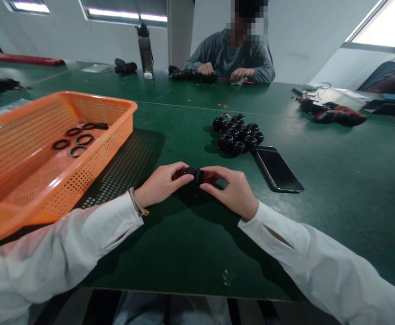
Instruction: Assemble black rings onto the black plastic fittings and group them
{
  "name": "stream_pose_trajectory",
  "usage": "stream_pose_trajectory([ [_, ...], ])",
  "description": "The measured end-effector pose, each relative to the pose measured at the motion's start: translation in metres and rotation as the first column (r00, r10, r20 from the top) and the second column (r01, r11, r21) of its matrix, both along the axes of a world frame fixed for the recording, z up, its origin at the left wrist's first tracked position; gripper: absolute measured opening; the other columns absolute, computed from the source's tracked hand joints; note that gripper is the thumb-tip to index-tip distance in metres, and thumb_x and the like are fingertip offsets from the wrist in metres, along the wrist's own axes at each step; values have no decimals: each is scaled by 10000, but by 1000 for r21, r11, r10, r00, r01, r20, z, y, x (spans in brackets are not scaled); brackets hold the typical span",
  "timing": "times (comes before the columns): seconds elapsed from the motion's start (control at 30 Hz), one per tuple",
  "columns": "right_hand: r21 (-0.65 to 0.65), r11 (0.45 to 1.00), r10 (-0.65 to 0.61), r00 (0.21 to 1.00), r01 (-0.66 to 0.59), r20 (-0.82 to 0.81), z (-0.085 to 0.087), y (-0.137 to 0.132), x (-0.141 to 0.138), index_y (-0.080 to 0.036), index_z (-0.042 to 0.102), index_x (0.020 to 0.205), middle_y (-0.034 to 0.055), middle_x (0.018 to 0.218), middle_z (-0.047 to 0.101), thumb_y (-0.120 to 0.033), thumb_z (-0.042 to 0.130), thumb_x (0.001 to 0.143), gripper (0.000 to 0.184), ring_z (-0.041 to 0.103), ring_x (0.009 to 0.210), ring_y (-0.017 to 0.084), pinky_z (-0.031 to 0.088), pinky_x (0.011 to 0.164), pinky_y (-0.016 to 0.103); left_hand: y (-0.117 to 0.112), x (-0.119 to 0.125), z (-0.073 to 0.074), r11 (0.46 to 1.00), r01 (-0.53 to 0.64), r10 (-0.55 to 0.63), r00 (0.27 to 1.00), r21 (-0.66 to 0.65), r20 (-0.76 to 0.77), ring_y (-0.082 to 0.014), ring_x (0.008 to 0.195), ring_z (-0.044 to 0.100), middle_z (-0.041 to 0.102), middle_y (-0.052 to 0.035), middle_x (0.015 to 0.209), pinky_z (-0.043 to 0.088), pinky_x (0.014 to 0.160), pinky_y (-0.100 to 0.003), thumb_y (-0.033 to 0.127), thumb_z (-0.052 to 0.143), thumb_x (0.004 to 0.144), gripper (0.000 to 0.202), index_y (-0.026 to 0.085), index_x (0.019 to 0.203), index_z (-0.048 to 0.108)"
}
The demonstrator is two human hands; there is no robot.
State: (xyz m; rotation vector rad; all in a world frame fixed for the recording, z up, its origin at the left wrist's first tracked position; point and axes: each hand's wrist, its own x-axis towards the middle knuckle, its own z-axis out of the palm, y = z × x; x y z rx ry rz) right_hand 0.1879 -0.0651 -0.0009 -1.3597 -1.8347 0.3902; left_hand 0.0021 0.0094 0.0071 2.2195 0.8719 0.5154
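Observation:
Pinched in my left hand (165,183) is a small black round part (190,171), its far side covered by my fingers. My right hand (231,187) grips a black ring-like piece (199,176) seen edge-on. The two pieces meet or nearly meet between my fingertips, just above the green table (170,253); whether they are joined I cannot tell. Beyond my right hand lies a heap of glossy black ring-shaped parts (238,133). To my left, an orange basket (134,108) holds several flat black rings (84,139).
A phone (279,169) lies right of the heap, touching its edge. Across the table sits a person (231,58) with both hands on red and black items. A bottle (146,54) stands at the back. Black and red gear (340,115) lies far right.

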Motion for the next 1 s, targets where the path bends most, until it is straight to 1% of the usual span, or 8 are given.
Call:
stream_pose_trajectory([
  [0.2,14,1000,-9,1000,8,30,0,0,0,-180,669,970,27,805,718,-172,675,712,259,661,693,157,550,681,298,0,0,0,1000,2,-2,1000,-3,-6,-187,737,562,626,-25,782,403,637,-269,443,444,820,329,155,896,585],
  [0.4,35,999,-27,999,26,39,-1,1,0,-191,675,966,33,839,724,-176,683,713,253,663,714,163,554,697,310,0,0,1,1000,1,-2,1000,-10,-7,-189,740,562,623,-30,787,403,641,-273,452,439,818,340,154,896,582],
  [0.6,9,1000,-23,1000,23,15,-1,1,0,-190,652,1007,23,824,713,-162,680,708,302,661,703,150,554,696,295,0,0,2,1000,1,-1,1000,-8,-4,-188,740,562,626,-30,786,402,643,-274,444,441,818,334,152,893,583],
  [0.77,0,1000,-10,1000,10,0,-2,0,-1,-190,658,964,12,804,710,-161,681,708,258,659,692,141,552,680,281,0,1,1,1000,4,-4,1000,-9,-4,-185,733,558,621,-29,785,396,640,-273,447,433,812,345,147,894,583],
  [1.0,6,1000,-17,1000,17,-4,-3,1,0,-194,667,975,19,816,722,-166,681,714,264,666,699,147,553,682,284,0,-1,1,1000,4,-5,1000,-15,-1,-188,737,557,622,-30,784,397,642,-274,459,430,809,357,148,894,581],
])
